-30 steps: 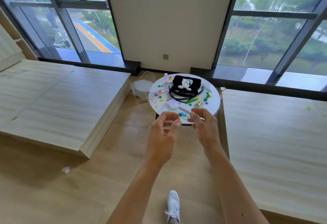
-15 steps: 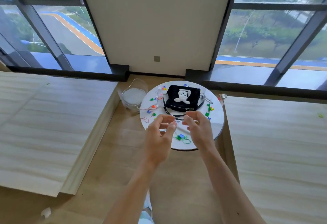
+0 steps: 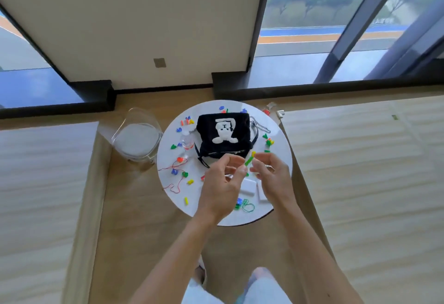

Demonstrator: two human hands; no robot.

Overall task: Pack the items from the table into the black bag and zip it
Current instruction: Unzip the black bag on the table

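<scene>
The black bag (image 3: pixel 224 135), with a white bear figure on it, lies at the back of the round white table (image 3: pixel 165 183). Around it lie several small coloured pieces, a clear little bottle (image 3: pixel 187 143), a red string (image 3: pixel 173 171), a metal chain (image 3: pixel 260 127), two white boxes (image 3: pixel 248 187) and a green loop (image 3: pixel 248 207). My left hand (image 3: pixel 221 186) and my right hand (image 3: pixel 271 176) hover over the table's front half, fingers loosely curled toward each other. A green stick (image 3: pixel 249 160) shows between them, its lower end at my left fingertips. No grip on it shows.
A clear plastic chair (image 3: pixel 137 140) stands left of the table. Raised wooden platforms (image 3: pixel 43 183) (image 3: pixel 360 171) flank the narrow floor strip where I stand. Behind the table are a wall and dark window sills.
The table and bag have come much closer and lower in view. Both hands have moved forward from the table's near edge to above its front half, keeping the same curled pose.
</scene>
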